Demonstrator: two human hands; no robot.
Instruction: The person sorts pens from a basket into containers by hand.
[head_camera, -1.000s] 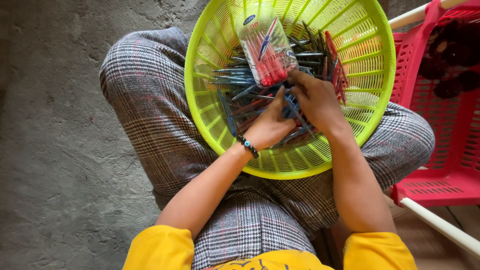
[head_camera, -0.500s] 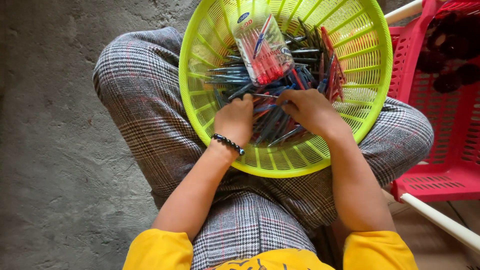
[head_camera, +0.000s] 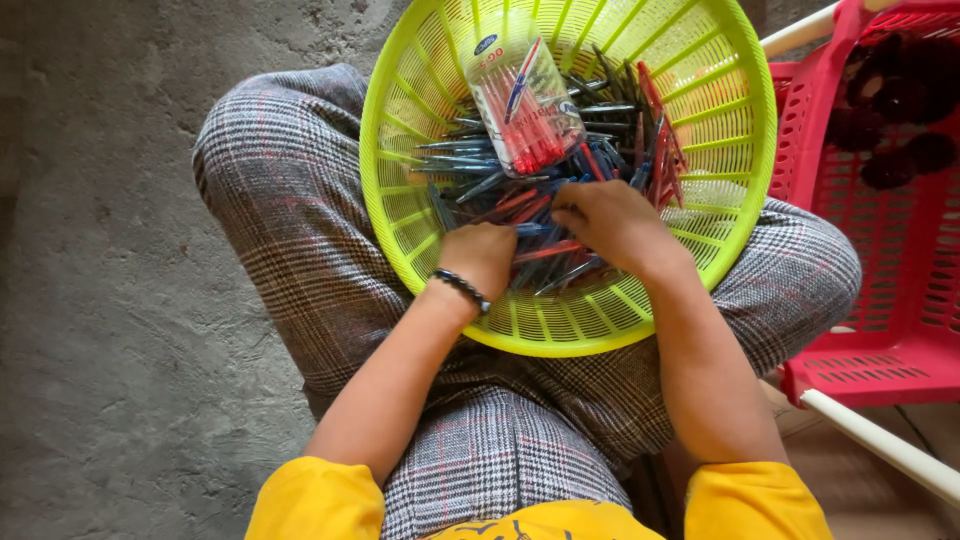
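Both hands are down in the round lime-green plastic basket (head_camera: 735, 150) (it rests on the lap): left hand (head_camera: 482, 258) and right hand (head_camera: 610, 222) curled into the loose red and blue pens (head_camera: 560, 215), grip seemingly closed on some.

Count: 1 green basket (head_camera: 400, 160); 1 clear pen jar (head_camera: 522, 95); 1 red crate (head_camera: 880, 260); loose pens (head_camera: 480, 185) too many to count.

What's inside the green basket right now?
The green basket holds a loose heap of blue and red pens and a clear packet of red pens on top. The left hand and right hand cover some pens, so the pile beneath is hidden.
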